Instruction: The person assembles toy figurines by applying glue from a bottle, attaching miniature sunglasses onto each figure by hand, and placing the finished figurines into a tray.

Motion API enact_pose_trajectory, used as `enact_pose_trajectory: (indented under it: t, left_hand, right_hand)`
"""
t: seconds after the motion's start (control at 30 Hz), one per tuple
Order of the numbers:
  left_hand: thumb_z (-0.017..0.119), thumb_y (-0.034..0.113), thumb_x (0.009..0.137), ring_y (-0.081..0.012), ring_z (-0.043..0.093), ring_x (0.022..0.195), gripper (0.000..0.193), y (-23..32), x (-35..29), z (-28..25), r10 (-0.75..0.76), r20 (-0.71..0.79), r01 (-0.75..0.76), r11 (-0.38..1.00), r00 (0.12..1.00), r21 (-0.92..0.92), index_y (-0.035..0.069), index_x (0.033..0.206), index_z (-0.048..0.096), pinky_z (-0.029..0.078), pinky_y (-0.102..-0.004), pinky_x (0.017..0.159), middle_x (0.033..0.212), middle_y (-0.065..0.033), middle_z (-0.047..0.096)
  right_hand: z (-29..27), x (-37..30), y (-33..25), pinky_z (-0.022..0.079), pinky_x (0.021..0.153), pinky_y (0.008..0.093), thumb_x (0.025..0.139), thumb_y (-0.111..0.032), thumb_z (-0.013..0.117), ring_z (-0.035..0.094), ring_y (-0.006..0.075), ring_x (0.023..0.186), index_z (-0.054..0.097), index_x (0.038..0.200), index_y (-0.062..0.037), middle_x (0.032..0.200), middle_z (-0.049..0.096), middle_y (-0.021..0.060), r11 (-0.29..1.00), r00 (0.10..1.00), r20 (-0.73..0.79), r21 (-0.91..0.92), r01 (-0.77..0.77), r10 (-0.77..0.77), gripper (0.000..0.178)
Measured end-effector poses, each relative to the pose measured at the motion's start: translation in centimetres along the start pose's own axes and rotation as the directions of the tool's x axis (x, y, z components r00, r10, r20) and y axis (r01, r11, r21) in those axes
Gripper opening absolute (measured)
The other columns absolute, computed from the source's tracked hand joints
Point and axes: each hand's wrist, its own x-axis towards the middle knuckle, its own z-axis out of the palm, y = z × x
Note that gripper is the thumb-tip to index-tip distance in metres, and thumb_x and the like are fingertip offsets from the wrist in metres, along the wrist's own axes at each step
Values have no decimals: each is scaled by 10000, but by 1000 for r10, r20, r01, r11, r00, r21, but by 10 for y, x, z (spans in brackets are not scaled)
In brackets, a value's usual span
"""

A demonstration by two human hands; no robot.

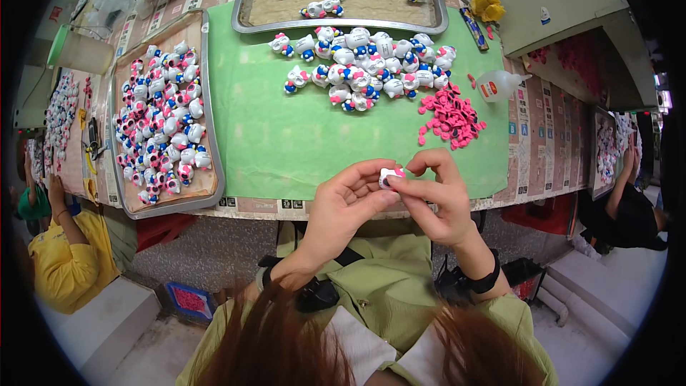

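My left hand [348,201] is closed on a small white toy figurine [386,174] with a pink part and a dark spot on it. My right hand [437,196] pinches at the same figurine from the right, thumb and forefinger against it. Both hands are above the near edge of a green mat [268,136]. Beyond them lies a pile of white figurines [357,61] with blue and pink details. To its right is a heap of small pink pieces [451,116], some with dark centres.
A metal tray [213,171] of figurines with pink and dark parts stands at left. Another tray [343,28] lies at the back. A clear squeeze bottle [496,87] and a yellow object [487,6] are at right. Other people [68,264] sit at both sides.
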Motion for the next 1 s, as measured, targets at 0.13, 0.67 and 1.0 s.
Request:
enact_pose_trajectory:
  t: [0.13, 0.67, 1.0]
  left_hand:
    - [516, -34, 779, -121, 506, 924, 293, -4, 1, -4, 92, 28, -94, 994, 995, 47, -31, 1069, 468, 431, -241, 793, 1004, -81, 521]
    - [597, -79, 683, -183, 551, 851, 229, -2, -5, -2, 398, 118, -414, 853, 910, 319, -12, 902, 585, 444, -266, 739, 916, -130, 573]
    - [561, -54, 733, -163, 537, 872, 240, -4, -4, -3, 277, 80, -288, 922, 957, 259, -16, 970, 549, 449, -262, 745, 957, -114, 556]
  right_hand:
    - [13, 0, -10, 391, 682, 250, 678, 41, 576, 470, 151, 785, 579, 948, 0, 908, 472, 71, 814, 917, -174, 539, -217, 360, 273]
    - [5, -7, -7, 401, 599, 233, 643, 49, 631, 525, 147, 703, 602, 897, 19, 805, 575, 102, 870, 964, -97, 461, -176, 246, 257]
    - [9, -10, -3, 400, 627, 251, 645, 37, 629, 514, 159, 743, 582, 939, 16, 833, 550, 99, 877, 962, -102, 443, -185, 255, 298]
